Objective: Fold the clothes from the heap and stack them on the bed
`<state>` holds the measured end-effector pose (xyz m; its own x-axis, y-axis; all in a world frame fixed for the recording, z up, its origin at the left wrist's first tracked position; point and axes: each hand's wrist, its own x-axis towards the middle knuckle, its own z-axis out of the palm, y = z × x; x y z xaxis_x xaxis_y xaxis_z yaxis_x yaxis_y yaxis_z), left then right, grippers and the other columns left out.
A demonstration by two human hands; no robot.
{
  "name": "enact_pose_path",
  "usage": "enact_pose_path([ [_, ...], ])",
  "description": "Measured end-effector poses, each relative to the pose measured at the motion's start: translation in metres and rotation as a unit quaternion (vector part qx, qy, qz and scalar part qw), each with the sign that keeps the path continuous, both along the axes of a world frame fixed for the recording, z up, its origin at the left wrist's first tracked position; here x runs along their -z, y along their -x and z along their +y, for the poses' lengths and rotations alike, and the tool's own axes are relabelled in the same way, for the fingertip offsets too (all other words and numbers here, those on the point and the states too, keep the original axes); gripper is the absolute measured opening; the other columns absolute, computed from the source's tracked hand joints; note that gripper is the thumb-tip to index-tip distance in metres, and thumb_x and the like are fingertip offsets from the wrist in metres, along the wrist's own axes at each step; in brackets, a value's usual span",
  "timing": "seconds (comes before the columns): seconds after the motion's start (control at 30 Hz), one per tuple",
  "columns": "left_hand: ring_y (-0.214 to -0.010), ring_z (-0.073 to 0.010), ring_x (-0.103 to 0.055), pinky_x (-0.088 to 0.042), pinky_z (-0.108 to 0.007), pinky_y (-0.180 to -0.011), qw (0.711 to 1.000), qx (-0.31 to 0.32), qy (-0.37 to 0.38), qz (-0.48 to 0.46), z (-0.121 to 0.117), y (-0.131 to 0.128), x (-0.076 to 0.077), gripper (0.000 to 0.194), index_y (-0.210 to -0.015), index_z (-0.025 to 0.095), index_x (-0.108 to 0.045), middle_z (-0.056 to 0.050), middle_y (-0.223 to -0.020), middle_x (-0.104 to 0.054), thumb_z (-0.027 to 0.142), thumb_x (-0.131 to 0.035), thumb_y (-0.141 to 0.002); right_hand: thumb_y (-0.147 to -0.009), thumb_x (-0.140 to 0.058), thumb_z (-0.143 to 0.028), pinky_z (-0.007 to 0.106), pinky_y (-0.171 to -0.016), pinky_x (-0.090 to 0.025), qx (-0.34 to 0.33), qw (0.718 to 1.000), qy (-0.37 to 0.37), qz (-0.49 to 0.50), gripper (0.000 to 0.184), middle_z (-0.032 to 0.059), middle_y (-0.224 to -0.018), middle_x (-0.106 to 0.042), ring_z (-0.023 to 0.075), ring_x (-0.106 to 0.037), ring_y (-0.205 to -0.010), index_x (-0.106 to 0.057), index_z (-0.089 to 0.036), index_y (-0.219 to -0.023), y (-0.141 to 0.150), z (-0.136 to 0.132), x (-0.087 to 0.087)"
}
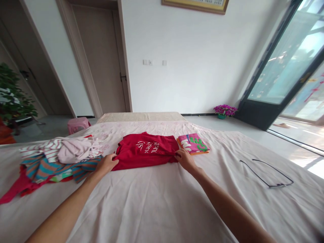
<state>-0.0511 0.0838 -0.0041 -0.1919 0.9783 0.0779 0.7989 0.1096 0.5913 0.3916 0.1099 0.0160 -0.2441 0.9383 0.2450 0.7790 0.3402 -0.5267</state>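
A red shirt (146, 148) with white lettering lies partly folded on the bed sheet (157, 202). My left hand (108, 163) pinches its near left side, and my right hand (186, 158) pinches its right side. Between the two hands a fold of the red cloth is raised a little along the front. Just beyond my right hand sits a folded pink garment (194, 143) with green and white print and an orange edge. Beside my left forearm is a loose heap of clothes (63, 158), with striped, pale pink and red pieces.
Dark-framed eyeglasses (278, 185) lie on the sheet at the right. Beyond the bed stand a pink plastic stool (78, 124), a pot of purple flowers (224, 110) and a leafy plant (15, 94). A glass door (280, 64) is at the right.
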Motion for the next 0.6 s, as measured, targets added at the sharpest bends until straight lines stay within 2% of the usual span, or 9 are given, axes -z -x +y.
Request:
enact_pose_path([
  [0.07,-0.1,-0.0269,-0.065,-0.046,-0.034,-0.09,0.999,0.023,-0.034,-0.007,-0.009,0.003,-0.005,0.033,-0.097,0.02,-0.063,-0.007,-0.099,-0.072,0.038,-0.054,-0.071,-0.084,-0.054,-0.033,0.031,-0.077,-0.042,-0.021,0.992,0.02,0.119,0.019,0.0044,-0.084,-0.062,0.0194,-0.056,-0.082,-0.064,-0.017,-0.083,-0.005,-0.003,-0.004],
  [0.1,-0.101,-0.026,-0.064,-0.046,-0.034,-0.091,0.998,0.041,-0.052,-0.014,-0.016,0.006,-0.008,0.035,-0.101,0.02,-0.062,-0.007,-0.102,-0.071,0.039,-0.053,-0.073,-0.084,-0.053,-0.036,0.03,-0.076,-0.043,-0.037,0.98,0.038,0.194,0.022,0.0037,-0.083,-0.063,0.0192,-0.056,-0.08,-0.064,-0.017,-0.086,-0.009,-0.006,-0.006],
  [0.17,-0.099,-0.0247,-0.063,-0.047,-0.033,-0.091,0.994,0.081,-0.069,-0.03,-0.032,0.011,-0.012,0.036,-0.104,0.019,-0.06,-0.005,-0.101,-0.07,0.038,-0.052,-0.074,-0.084,-0.055,-0.041,0.03,-0.074,-0.043,-0.065,0.938,0.074,0.332,0.025,0.0024,-0.084,-0.063,0.0183,-0.056,-0.079,-0.063,-0.018,-0.091,-0.018,-0.015,-0.01],
  [0.23,-0.095,-0.0242,-0.064,-0.048,-0.033,-0.088,0.992,0.109,-0.055,-0.034,-0.049,0.016,-0.014,0.033,-0.101,0.02,-0.06,-0.003,-0.095,-0.07,0.034,-0.053,-0.072,-0.08,-0.061,-0.042,0.028,-0.072,-0.043,-0.077,0.904,0.116,0.405,0.026,0.001,-0.081,-0.063,0.0167,-0.055,-0.075,-0.063,-0.018,-0.089,-0.029,-0.026,-0.014],
  [0.33,-0.101,-0.0252,-0.064,-0.048,-0.034,-0.093,0.991,0.12,-0.057,-0.028,-0.072,0.016,-0.011,0.035,-0.099,0.022,-0.063,-0.003,-0.102,-0.071,0.026,-0.054,-0.065,-0.074,-0.069,-0.038,0.027,-0.067,-0.041,-0.122,0.887,0.226,0.384,0.024,-0.0001,-0.072,-0.061,0.0141,-0.052,-0.066,-0.065,-0.016,-0.083,-0.04,-0.043,-0.018],
  [0.43,-0.108,-0.0251,-0.063,-0.047,-0.034,-0.095,0.989,0.131,-0.054,-0.035,-0.087,0.01,-0.008,0.047,-0.112,0.024,-0.063,-0.004,-0.115,-0.068,0.026,-0.057,-0.065,-0.072,-0.072,-0.034,0.028,-0.07,-0.042,-0.184,0.871,0.324,0.319,0.023,0.0015,-0.075,-0.063,0.0145,-0.055,-0.069,-0.068,-0.014,-0.084,-0.043,-0.056,-0.022],
  [0.5,-0.108,-0.025,-0.062,-0.048,-0.033,-0.094,0.989,0.143,-0.037,-0.031,-0.092,0.007,-0.008,0.05,-0.118,0.025,-0.062,-0.005,-0.118,-0.067,0.031,-0.06,-0.068,-0.074,-0.072,-0.033,0.029,-0.074,-0.042,-0.19,0.87,0.33,0.314,0.022,0.002,-0.079,-0.065,0.0149,-0.056,-0.073,-0.069,-0.014,-0.085,-0.041,-0.06,-0.024],
  [0.6,-0.107,-0.0252,-0.061,-0.046,-0.033,-0.096,0.987,0.158,-0.041,-0.016,-0.096,0.008,-0.012,0.034,-0.104,0.025,-0.068,-0.004,-0.109,-0.069,0.034,-0.059,-0.072,-0.076,-0.069,-0.031,0.029,-0.078,-0.042,-0.178,0.872,0.305,0.338,0.018,0.0021,-0.079,-0.066,0.0148,-0.056,-0.075,-0.069,-0.015,-0.084,-0.041,-0.061,-0.027],
])
